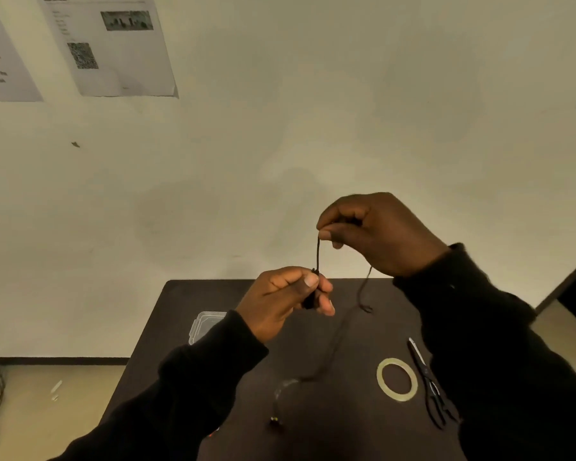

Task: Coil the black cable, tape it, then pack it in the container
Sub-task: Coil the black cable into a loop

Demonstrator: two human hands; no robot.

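Both hands, left (pixel 288 299) and right (pixel 376 232), pinch the black cable (pixel 317 256) above a dark table (pixel 180 304) against a pale wall (pixel 313 128).

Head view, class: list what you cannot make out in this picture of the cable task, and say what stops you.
- Container: mostly hidden behind the left hand and its sleeve; contents unseen.
- Black cable: nearly lost against the dark table; its run blurs out.
- Cable's far plug: too small to identify.
- Wall papers: text blurred, top cut by the edge.
- Scissors: handles partly under the right hand's sleeve.
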